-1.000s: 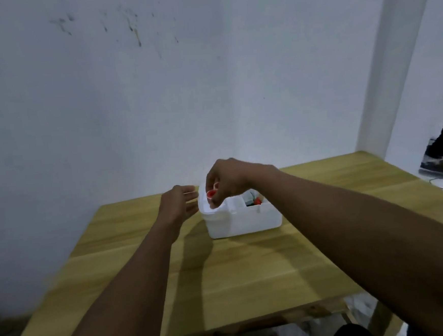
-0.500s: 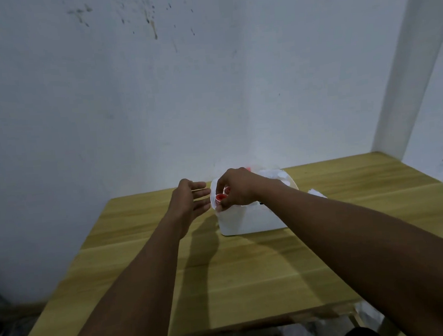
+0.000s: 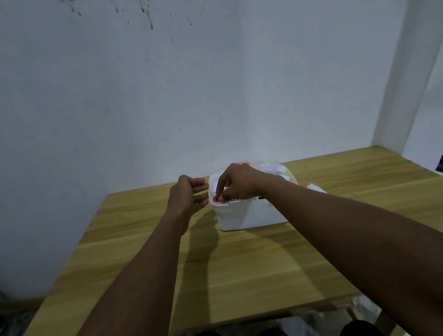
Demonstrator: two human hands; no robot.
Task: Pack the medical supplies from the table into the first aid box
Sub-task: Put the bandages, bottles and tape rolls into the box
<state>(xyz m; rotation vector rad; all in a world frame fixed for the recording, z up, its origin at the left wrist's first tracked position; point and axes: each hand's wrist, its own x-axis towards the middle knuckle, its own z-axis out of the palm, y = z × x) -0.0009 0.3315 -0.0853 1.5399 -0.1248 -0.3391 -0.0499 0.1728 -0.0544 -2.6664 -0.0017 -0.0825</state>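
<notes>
Now: my right hand [image 3: 239,183] pinches a red-and-white item [image 3: 217,199] at the first aid box's [image 3: 250,216] left end; my left hand [image 3: 187,197] beside it, fingers loosely spread, empty. Next, I'd seat it inside and release.

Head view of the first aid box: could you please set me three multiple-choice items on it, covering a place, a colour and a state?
1. Where is the right hand pinching the red item?
A. At the left end of the first aid box
B. On the floor
C. Against the wall

2. What colour is the box?
A. Blue
B. White
C. Black

3. How is the left hand?
A. Gripping the box
B. Clenched in a fist
C. Open, holding nothing

Answers: 1 A, its fingertips meet the red at that end; 2 B, its walls are plain white; 3 C, its fingers hang loose beside the box.
</notes>
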